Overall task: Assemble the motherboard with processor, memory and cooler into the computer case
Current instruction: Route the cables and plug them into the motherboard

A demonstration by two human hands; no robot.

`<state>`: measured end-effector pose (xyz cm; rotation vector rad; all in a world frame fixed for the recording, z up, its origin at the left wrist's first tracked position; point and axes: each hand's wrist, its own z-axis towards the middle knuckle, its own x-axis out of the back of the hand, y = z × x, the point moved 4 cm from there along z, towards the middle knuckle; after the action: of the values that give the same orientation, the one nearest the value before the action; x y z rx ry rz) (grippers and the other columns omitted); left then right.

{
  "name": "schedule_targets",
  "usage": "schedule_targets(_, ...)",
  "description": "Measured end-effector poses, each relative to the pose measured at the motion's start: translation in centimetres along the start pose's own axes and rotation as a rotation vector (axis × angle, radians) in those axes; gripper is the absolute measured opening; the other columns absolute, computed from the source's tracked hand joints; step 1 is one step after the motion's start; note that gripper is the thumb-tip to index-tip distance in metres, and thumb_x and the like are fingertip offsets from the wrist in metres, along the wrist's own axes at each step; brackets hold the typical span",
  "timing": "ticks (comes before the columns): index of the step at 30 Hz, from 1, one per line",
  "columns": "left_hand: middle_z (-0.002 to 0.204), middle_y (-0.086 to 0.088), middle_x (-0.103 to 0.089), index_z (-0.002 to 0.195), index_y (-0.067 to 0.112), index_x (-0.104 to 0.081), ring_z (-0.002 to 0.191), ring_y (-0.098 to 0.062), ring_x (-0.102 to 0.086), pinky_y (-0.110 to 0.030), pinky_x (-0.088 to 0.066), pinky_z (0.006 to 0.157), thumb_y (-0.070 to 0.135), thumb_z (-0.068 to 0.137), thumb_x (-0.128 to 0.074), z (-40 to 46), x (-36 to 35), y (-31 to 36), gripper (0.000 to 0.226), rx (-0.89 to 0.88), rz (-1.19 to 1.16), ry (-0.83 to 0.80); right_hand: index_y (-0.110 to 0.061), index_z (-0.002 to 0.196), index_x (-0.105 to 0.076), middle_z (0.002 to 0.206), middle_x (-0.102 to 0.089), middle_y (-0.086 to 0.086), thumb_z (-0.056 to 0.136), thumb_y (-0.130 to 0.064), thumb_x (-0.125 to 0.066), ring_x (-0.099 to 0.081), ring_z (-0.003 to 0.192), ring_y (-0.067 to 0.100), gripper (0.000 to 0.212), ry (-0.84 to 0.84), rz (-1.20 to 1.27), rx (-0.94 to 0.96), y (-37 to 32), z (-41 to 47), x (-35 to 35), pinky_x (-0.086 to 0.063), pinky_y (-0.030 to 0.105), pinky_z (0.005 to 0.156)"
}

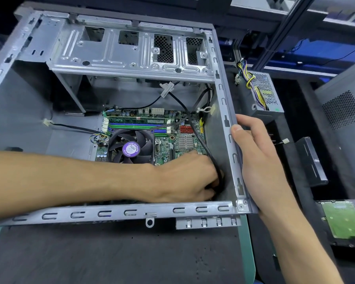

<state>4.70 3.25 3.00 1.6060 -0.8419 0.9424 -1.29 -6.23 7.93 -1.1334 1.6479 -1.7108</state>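
Motherboard, with cooler fan and memory, sits inside case; left hand pinches black cable; right hand clasps case wall; fastening apparently remains.

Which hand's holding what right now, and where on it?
Right hand grips the computer case by its right side rail. Left hand is inside, fingers curled at a black cable near the motherboard; the actual grip is hidden.
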Motion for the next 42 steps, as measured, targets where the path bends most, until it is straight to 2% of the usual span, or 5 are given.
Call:
schedule_targets(26,0.096,-0.009,-0.066,0.086,0.007,-0.067,0.085,-0.026,-0.058,-0.032,-0.043,0.071,0.019,0.085,-0.061,-0.7,0.7,0.8,0.014,-0.022,-0.067,0.106,-0.034,0.116,-0.062,0.086,-0.067,-0.026,0.104,-0.026,-0.051,-0.060,0.076,-0.010,0.017,-0.006,0.007,-0.011,0.0,0.1,-0.1,-0.042,0.004,0.063)
schedule_targets(32,0.081,0.001,-0.069,0.081,0.016,-0.070,0.066,-0.014,-0.051,-0.021,-0.035,0.060,0.016,0.080,-0.067,-0.3,0.6,-0.1,0.003,0.088,-0.239,0.153,-0.035,0.116,-0.062,0.093,-0.069,-0.016,0.104,-0.029,-0.051,-0.061,0.077,-0.009,0.017,0.004,0.005,-0.020,-0.1,-0.1,0.0,-0.042,0.004,0.063)
schedule_targets(36,0.075,0.007,-0.071,0.081,0.015,-0.072,0.067,-0.009,-0.062,-0.023,-0.050,0.062,0.014,0.076,-0.071,0.1,0.4,-0.8,0.005,0.157,-0.387,0.129,-0.034,0.118,-0.064,0.091,-0.070,-0.015,0.104,-0.029,-0.053,-0.063,0.080,-0.007,0.018,0.014,0.013,-0.026,-0.3,-0.3,0.0,-0.043,0.004,0.064)
schedule_targets(39,0.070,0.011,-0.070,0.074,0.016,-0.072,0.064,-0.003,-0.062,-0.016,-0.049,0.058,0.013,0.075,-0.074,0.3,0.5,-1.1,0.003,0.177,-0.464,0.108,-0.033,0.120,-0.065,0.099,-0.072,-0.011,0.103,-0.029,-0.053,-0.065,0.083,-0.005,0.021,0.019,0.017,-0.037,-0.5,-0.5,0.0,-0.045,0.006,0.066)
schedule_targets(42,0.061,0.016,-0.065,0.065,0.020,-0.068,0.059,0.002,-0.059,-0.010,-0.044,0.055,0.014,0.073,-0.075,0.4,0.5,-1.3,0.012,0.195,-0.493,0.108,-0.036,0.124,-0.064,0.101,-0.073,-0.019,0.104,-0.030,-0.051,-0.066,0.087,-0.008,0.025,-0.008,0.006,-0.052,-0.5,-0.9,0.0,-0.045,0.005,0.066)
